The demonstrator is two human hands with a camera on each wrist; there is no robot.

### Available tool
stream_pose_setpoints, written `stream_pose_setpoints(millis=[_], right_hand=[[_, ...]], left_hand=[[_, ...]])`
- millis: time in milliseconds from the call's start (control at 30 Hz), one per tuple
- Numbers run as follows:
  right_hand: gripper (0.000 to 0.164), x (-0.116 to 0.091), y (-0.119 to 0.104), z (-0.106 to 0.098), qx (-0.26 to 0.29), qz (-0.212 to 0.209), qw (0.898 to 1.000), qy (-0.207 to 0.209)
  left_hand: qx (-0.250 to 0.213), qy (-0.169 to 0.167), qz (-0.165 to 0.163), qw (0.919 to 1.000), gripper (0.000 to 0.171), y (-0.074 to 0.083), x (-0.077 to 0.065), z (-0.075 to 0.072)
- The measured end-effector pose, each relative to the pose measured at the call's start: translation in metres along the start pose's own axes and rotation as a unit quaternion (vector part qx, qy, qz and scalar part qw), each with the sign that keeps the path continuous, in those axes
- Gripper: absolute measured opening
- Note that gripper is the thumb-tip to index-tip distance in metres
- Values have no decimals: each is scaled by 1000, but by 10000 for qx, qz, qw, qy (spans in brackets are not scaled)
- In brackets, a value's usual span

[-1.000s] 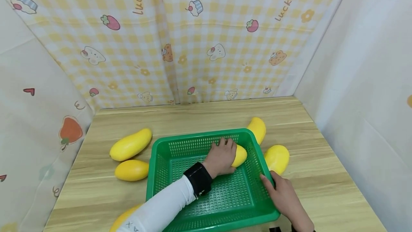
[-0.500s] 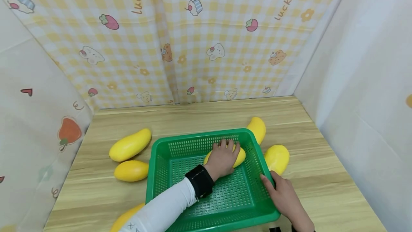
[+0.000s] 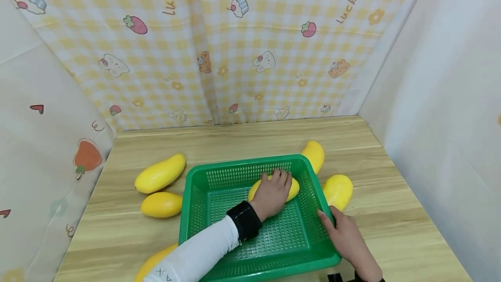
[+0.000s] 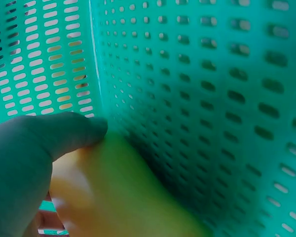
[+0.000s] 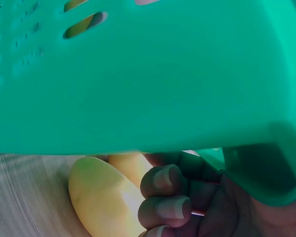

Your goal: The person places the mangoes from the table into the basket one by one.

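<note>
A pale wood-grain tabletop (image 3: 405,238) is marked by streaks running from side to side, and a green perforated plastic basket (image 3: 244,162) is set directly on it. To the basket's left, an elongated yellow mango (image 3: 160,173) is laid at a slant, with a shorter mango (image 3: 161,205) placed just beside it. Nearer the front, a third mango (image 3: 155,261) is partly shown. On the right, a curved mango (image 3: 314,156) and a rounded mango (image 3: 339,190) are partly hidden by the basket.
</note>
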State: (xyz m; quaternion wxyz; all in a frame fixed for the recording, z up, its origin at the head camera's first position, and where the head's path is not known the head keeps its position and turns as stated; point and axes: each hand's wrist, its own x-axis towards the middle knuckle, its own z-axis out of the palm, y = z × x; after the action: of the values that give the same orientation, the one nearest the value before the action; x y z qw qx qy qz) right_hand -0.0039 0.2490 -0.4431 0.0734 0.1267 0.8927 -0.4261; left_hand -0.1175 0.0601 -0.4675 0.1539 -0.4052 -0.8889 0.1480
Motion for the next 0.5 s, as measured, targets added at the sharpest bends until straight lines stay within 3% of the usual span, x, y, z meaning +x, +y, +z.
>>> stream_pose_setpoints(millis=[233,500], right_hand=[[42,1,2,3,-65,-143,9999,48],[43,0,4,2,-32,-70,10000,11]], left_hand=[[196,-17,-39,9998,54,0,-1,0],[-1,-263,109,9996,91,-3,-1,-6]])
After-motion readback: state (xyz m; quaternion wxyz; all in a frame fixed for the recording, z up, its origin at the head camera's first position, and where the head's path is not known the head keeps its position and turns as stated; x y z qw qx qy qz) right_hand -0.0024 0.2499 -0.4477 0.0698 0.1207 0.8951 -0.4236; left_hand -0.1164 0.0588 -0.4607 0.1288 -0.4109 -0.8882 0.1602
